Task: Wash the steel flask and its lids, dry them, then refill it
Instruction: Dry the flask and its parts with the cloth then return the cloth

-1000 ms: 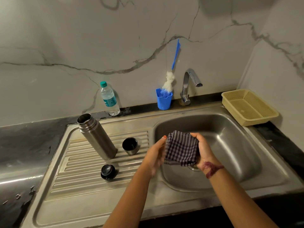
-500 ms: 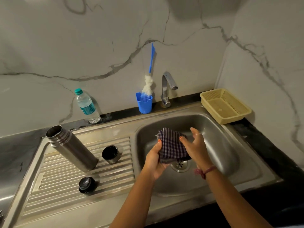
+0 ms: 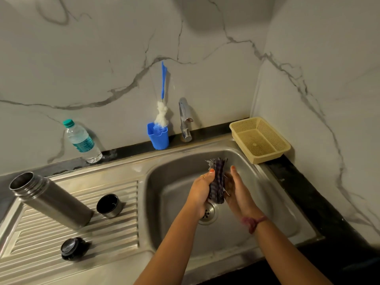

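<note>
While both hands work over the sink basin [image 3: 168, 182] at centre frame, the checked cloth [image 3: 217, 182] is bunched between them: the left hand [image 3: 202, 189] has its fingers curled round it, and the right hand [image 3: 236, 190] presses against its other side with straighter fingers. It looks like the cloth is being wrung or folded ahead of drying.

The steel flask [image 3: 49, 199] stands open-mouthed on the ribbed drainboard [image 3: 115, 229] at middle left, appearing to lean only through the wide lens. Its cup lid [image 3: 109, 205] sits just beside its base, and the black stopper [image 3: 71, 248] lies lower left, apart from both. The water bottle [image 3: 82, 140] for refilling stands on the desk [image 3: 308, 182] edge at the wall, left of the blue brush holder [image 3: 158, 138] and the tap [image 3: 185, 120].

The likely trouble: a cloth still damp would smear rather than dry the steel, and the tall flask on the ridged, possibly wet surface could tip if knocked by a reaching forearm. The round stopper might roll towards the basin.
</note>
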The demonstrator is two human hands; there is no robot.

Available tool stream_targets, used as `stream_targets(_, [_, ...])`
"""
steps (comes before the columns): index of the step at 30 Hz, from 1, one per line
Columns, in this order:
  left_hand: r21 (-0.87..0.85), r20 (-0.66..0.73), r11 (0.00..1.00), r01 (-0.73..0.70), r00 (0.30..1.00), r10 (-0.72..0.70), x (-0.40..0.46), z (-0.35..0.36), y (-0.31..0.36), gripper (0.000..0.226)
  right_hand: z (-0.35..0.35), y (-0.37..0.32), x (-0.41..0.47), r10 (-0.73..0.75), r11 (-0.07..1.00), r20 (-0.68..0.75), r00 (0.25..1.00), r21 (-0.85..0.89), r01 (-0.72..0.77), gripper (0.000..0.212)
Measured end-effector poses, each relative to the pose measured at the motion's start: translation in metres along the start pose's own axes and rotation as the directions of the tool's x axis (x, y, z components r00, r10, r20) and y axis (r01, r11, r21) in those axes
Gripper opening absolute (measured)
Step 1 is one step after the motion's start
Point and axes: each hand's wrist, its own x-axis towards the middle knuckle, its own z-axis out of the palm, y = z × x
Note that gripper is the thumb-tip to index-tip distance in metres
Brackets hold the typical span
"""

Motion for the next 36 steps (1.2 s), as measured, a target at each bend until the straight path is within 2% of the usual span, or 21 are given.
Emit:
stream_targets(4, [0.039, -0.01, 0.999, 0.033, 0.999, -0.033, 0.005, 0.019, 0.004, 0.028, -0.017, -0.008, 0.004, 0.053, 0.951, 0.014, 0.998, 0.305, -0.055, 0.06])
stream_targets(7, [0.062, -0.027, 0.997, 0.044, 0.999, -0.043, 0.013, 0.029, 0.006, 0.03, -0.026, -0.012, 0.005, 0.076, 0.925, 0.043, 0.996, 0.37, -0.086, 0.054])
stream_targets(10, [-0.013, -0.042, 1.0, 0.027, 0.999, -0.028, 0.018, 0.034, 0.017, 0.029, -0.035, -0.022, 0.007, 0.078, 0.939, 0.037, 0.996, 0.332, -0.086, 0.032])
stream_targets(14, [-0.08, -0.05, 0.997, -0.007, 0.999, 0.003, 0.029, 0.038, 0.044, 0.031, -0.053, -0.049, 0.013, 0.1, 0.957, -0.104, 0.99, 0.284, -0.067, 0.03])
stream_targets(17, [-0.107, 0.005, 0.993, -0.056, 0.998, 0.057, 0.042, 0.045, 0.07, 0.026, -0.068, -0.077, 0.02, 0.055, 0.983, -0.225, 0.973, 0.183, -0.013, 0.012])
stream_targets(19, [-0.009, 0.046, 0.992, -0.125, 0.991, 0.125, 0.06, 0.054, 0.084, 0.024, -0.075, -0.095, 0.027, -0.024, 0.996, -0.28, 0.96, 0.08, 0.048, 0.012])
stream_targets(21, [0.163, 0.058, 0.963, -0.215, 0.976, 0.209, 0.084, 0.065, 0.096, 0.033, -0.083, -0.109, 0.037, -0.12, 0.993, -0.332, 0.935, -0.048, 0.111, 0.015])
stream_targets(24, [0.414, 0.095, 0.848, -0.331, 0.942, 0.321, 0.118, 0.086, 0.109, 0.05, -0.099, -0.123, 0.049, -0.285, 0.936, -0.393, 0.875, -0.31, 0.166, 0.011])
stream_targets(27, [0.612, 0.169, 0.654, -0.445, 0.881, 0.441, 0.145, 0.105, 0.122, 0.054, -0.117, -0.128, 0.062, -0.351, 0.854, -0.385, 0.854, -0.506, 0.123, 0.009])
stream_targets(30, [0.693, 0.232, 0.523, -0.496, 0.84, 0.49, 0.17, 0.124, 0.13, 0.053, -0.128, -0.129, 0.074, -0.403, 0.745, -0.386, 0.83, -0.665, 0.052, 0.022])
stream_targets(33, [0.775, 0.315, 0.359, -0.521, 0.81, 0.496, 0.199, 0.137, 0.133, 0.051, -0.131, -0.134, 0.081, -0.504, 0.672, -0.349, 0.791, -0.733, 0.105, 0.051])
stream_targets(34, [0.801, 0.346, 0.287, -0.525, 0.798, 0.494, 0.208, 0.14, 0.133, 0.05, -0.132, -0.135, 0.083, -0.532, 0.647, -0.315, 0.786, -0.75, 0.138, 0.053])
stream_targets(36, [0.85, 0.404, 0.113, -0.514, 0.775, 0.487, 0.225, 0.145, 0.132, 0.048, -0.135, -0.138, 0.092, -0.556, 0.557, -0.252, 0.792, -0.82, 0.13, 0.039])
